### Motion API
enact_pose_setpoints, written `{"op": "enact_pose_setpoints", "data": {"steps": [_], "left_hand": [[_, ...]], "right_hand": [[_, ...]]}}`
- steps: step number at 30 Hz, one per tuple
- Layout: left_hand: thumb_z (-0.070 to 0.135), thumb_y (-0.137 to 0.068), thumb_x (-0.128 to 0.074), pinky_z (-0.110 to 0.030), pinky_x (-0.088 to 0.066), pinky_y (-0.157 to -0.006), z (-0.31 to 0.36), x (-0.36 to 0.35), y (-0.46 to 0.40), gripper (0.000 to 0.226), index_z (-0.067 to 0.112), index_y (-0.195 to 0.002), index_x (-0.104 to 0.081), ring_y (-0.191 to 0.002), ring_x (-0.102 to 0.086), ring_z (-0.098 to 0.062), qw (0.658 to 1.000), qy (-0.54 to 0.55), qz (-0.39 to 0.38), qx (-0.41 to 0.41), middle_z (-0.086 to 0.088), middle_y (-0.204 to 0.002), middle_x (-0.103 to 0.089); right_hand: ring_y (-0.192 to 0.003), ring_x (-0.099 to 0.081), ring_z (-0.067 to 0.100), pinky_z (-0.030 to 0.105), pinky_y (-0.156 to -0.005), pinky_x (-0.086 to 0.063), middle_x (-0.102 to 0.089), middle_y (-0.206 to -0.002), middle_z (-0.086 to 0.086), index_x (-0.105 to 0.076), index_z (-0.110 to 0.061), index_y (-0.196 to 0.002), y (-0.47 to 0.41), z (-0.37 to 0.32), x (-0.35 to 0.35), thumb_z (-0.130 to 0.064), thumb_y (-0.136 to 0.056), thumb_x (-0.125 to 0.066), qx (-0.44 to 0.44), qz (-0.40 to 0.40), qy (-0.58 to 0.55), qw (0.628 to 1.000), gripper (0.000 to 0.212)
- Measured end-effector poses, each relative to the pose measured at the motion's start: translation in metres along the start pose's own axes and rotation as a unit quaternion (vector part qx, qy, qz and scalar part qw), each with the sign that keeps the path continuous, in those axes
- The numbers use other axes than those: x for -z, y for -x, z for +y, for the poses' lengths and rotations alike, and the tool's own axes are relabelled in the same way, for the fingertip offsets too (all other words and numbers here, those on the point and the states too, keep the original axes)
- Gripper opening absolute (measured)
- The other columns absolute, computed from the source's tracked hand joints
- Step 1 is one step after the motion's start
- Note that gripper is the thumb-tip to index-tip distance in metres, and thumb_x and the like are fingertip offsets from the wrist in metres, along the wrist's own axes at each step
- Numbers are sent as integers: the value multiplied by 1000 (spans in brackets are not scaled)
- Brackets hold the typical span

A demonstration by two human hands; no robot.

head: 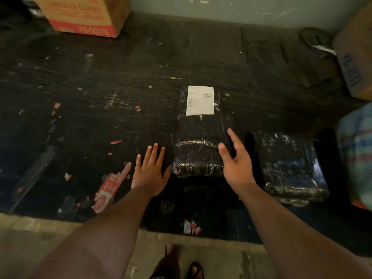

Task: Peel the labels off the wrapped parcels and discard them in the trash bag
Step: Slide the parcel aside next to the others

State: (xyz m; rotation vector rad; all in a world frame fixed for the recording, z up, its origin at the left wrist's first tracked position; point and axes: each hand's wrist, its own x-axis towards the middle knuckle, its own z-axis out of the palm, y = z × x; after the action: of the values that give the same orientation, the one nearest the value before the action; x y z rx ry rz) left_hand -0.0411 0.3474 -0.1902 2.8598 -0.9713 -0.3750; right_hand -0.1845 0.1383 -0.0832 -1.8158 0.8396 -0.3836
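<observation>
A black plastic-wrapped parcel [199, 141] lies on the dark table in front of me, long side pointing away. A white paper label [199, 100] is stuck flat on its far end. My left hand [150, 171] rests open, fingers spread, on the table just left of the parcel's near end. At the parcel's near right corner my right hand [236, 158] is open, thumb over the wrapping, holding nothing. A second wrapped parcel [291, 168] lies to the right with no label showing. No trash bag can be made out.
The scuffed black table [90, 97] carries scraps of red and white tape. A cardboard box [86, 15] stands at the back left, another box [356, 57] at the back right. A striped bag [356, 158] sits at the right edge. My sandalled foot [194, 270] shows below.
</observation>
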Motion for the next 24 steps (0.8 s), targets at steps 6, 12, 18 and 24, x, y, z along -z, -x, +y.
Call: {"op": "enact_pose_setpoints", "data": {"steps": [6, 12, 18, 24], "left_hand": [[56, -105, -22, -50, 0, -125, 1, -8, 23, 66, 30, -163, -5, -156, 10, -17, 1000, 15, 19, 19, 6, -170, 8], [59, -104, -16, -51, 2, -125, 3, -9, 32, 68, 31, -162, 4, -155, 15, -17, 1000, -2, -9, 29, 6, -169, 14], [60, -103, -16, -53, 2, -125, 4, -3, 33, 70, 30, -162, 7, -155, 17, -19, 999, 3, -28, 20, 4, -169, 17], [60, -103, -31, -57, -21, -118, 7, 26, 21, 64, 29, -158, -27, -152, -19, -26, 999, 4, -30, 28, 0, -166, -20]], "right_hand": [[-138, -37, 9, 42, -114, -35, -40, -150, -12, -34, -47, -144, 51, 53, 2, -48, -95, -54, -42, -31, 22, 998, 53], [-128, -46, 26, 40, -101, -40, -27, -154, 4, -13, -49, -149, 58, 54, -5, -53, -97, -44, -92, -97, 91, 987, 61], [-142, -27, 31, 45, -107, -38, -10, -158, 2, -18, -42, -150, 41, 38, 3, -46, -97, -49, -82, -117, 212, 967, 62], [-148, -7, 26, 46, -118, -23, -7, -162, -1, -23, -34, -152, 11, 9, 8, -55, -95, -45, -10, -129, 310, 942, 65]]}}
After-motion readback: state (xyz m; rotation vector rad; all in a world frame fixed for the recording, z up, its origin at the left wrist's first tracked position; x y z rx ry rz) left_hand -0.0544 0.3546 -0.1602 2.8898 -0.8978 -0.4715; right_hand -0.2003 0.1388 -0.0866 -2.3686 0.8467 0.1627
